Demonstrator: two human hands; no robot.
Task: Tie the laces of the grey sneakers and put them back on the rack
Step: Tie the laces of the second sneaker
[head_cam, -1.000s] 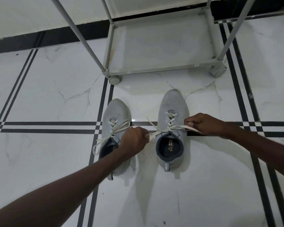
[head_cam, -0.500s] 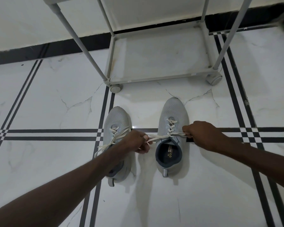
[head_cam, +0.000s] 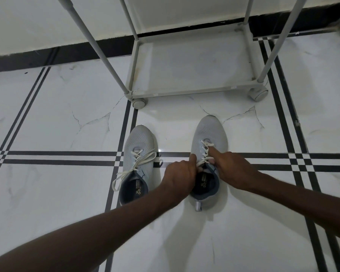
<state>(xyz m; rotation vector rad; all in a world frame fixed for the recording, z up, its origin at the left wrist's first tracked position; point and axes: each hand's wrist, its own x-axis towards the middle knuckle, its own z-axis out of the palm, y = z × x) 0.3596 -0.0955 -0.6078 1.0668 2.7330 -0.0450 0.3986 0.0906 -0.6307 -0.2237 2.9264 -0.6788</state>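
1. Your left hand (head_cam: 180, 174) and right hand (head_cam: 229, 167) meet over the tongue of the right sneaker (head_cam: 207, 154), which stands on the tiled floor (head_cam: 47, 193) just in front of the rack (head_cam: 190, 61). The lace ends (head_cam: 204, 158) run in under your fingers, but you cannot tell from here whether either hand pinches them; the fingers are curled close and hide the contact.
2. If the tension slackens while you form the knot, the crossing may loosen and the bow would sit slack over the top eyelets.
3. Both hands crowd the same small spot, so one thumb can trap the other hand's lace end and spoil the loop.
4. The sneaker is not pinned down; a sideways tug could skid it on the glossy tile towards the left sneaker (head_cam: 138, 163), which lies near with its own laces (head_cam: 133, 165) loose and trailing off its side.
5. Pose: both forearms reach forward and converge, wrists low, your left thumb raised beside the laces, your right forefinger stretched along the lacing towards the toe.
6. The rack's bottom shelf stands bare, well clear of both shoes.
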